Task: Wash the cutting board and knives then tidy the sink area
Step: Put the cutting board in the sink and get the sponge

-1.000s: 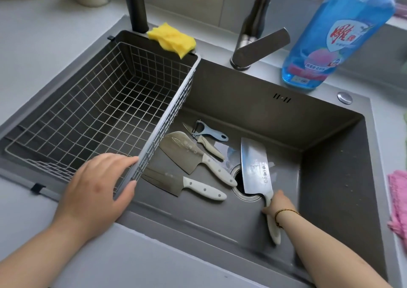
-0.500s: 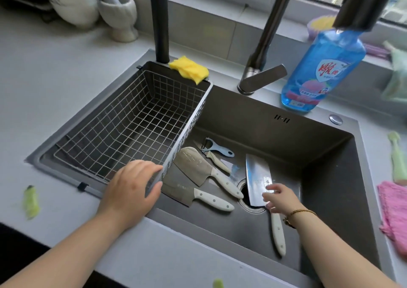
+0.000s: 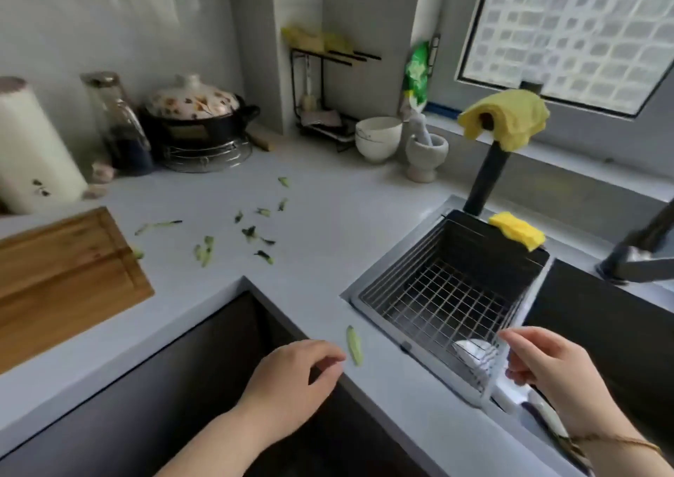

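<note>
While the board (image 3: 62, 276) lies at the left edge of the desk (image 3: 328, 236), our left hand (image 3: 291, 378) hovers loosely curled, empty, beside a peel (image 3: 354, 345); our right hand (image 3: 547, 371), fingers relaxed, is at the near corner of the basket (image 3: 437, 294), over a knife (image 3: 547, 418).

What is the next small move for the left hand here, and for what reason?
Probably reach the left hand toward the wooden cutting board: the board lies on the counter, not in the sink, and this hand holds nothing.
</note>
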Available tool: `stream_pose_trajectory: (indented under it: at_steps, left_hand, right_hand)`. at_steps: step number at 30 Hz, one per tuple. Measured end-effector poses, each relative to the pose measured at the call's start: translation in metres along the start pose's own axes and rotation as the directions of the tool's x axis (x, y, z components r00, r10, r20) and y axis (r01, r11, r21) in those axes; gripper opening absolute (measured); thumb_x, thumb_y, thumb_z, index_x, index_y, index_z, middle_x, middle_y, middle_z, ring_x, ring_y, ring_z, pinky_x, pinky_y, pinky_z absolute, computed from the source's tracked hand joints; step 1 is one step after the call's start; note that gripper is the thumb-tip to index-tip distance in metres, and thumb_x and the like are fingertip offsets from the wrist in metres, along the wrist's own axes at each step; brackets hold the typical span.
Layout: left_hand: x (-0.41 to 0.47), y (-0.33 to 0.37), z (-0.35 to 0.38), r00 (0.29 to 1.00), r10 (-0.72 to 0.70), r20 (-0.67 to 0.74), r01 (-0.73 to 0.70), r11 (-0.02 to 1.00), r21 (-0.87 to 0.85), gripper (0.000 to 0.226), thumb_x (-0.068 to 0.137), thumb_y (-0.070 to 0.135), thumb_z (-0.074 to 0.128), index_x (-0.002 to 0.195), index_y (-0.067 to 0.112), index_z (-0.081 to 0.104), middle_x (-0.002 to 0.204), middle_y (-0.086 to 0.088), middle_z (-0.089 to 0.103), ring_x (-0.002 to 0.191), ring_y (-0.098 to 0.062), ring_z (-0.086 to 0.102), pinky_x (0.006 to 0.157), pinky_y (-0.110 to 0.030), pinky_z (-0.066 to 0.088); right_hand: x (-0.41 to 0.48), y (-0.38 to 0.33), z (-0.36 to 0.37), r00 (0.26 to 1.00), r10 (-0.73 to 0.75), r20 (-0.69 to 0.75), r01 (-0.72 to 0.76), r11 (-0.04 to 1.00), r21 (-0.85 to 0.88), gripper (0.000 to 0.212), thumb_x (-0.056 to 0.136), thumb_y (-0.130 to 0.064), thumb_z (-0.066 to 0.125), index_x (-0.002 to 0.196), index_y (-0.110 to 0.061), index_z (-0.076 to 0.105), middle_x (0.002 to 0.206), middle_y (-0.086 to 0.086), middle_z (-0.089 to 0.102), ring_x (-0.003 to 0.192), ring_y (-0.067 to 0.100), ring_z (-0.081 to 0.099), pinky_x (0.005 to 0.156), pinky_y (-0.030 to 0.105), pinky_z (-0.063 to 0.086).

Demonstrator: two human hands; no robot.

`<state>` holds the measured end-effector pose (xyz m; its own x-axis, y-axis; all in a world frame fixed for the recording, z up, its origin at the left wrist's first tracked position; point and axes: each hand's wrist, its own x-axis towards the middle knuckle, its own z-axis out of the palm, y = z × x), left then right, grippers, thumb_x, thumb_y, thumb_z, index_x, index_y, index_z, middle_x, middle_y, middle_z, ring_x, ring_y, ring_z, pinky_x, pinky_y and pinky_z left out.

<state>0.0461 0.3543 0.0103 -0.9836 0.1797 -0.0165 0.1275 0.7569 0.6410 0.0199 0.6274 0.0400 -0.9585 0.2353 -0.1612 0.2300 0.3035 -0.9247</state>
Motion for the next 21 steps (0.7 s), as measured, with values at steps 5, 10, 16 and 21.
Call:
stream_pose_trajectory:
  at_steps: [5, 10, 16, 21]
  left_hand:
    - [-0.071, -0.102, -0.099, 0.944, -0.201, -0.262, 0.186, 0.979, -0.082, 0.029, 0.091, 0.030, 0.052, 0.076, 0.052, 0.042, 0.087, 0.036, 0.048, 0.086, 0.011, 0.051, 0.071, 0.001, 0.037]
    - [-0.133, -0.197, -0.172, 0.741, -0.496, -0.453, 0.414, 0.868, -0.274, 0.028, 0.088, 0.023, 0.058, 0.070, 0.044, 0.054, 0.085, 0.018, 0.064, 0.091, -0.010, 0.061, 0.074, -0.021, 0.040]
    - [-0.187, -0.301, -0.224, 0.447, -0.632, -0.633, 0.589, 0.741, -0.324, 0.018, 0.085, 0.006, 0.059, 0.092, 0.018, 0.069, 0.106, -0.009, 0.065, 0.103, -0.028, 0.059, 0.084, -0.029, 0.040]
    - [-0.205, -0.347, -0.258, 0.258, -0.741, -0.620, 0.760, 0.552, -0.343, 0.038, 0.091, 0.017, 0.051, 0.127, 0.006, 0.052, 0.133, -0.013, 0.048, 0.123, -0.030, 0.043, 0.097, -0.037, 0.037]
  right_hand:
    - [-0.019, -0.059, 0.151, 0.957, -0.136, 0.255, 0.153, 0.987, -0.048, 0.019, 0.087, -0.005, 0.056, 0.070, -0.006, 0.065, 0.040, 0.001, 0.054, 0.038, 0.009, 0.048, 0.037, 0.012, 0.039]
    - [-0.040, -0.097, 0.315, 0.861, -0.127, 0.492, 0.216, 0.968, -0.128, 0.026, 0.091, -0.009, 0.052, 0.067, -0.011, 0.062, 0.049, -0.003, 0.058, 0.049, 0.013, 0.051, 0.049, 0.018, 0.043]
    - [-0.056, -0.119, 0.445, 0.827, -0.197, 0.527, 0.394, 0.871, -0.292, 0.026, 0.090, -0.013, 0.054, 0.113, -0.003, 0.060, 0.111, 0.011, 0.060, 0.102, 0.025, 0.055, 0.087, 0.029, 0.042]
    - [-0.057, -0.118, 0.486, 0.897, -0.133, 0.422, 0.370, 0.748, -0.551, 0.041, 0.091, -0.018, 0.049, 0.130, -0.007, 0.045, 0.132, 0.018, 0.046, 0.123, 0.031, 0.040, 0.102, 0.030, 0.028]
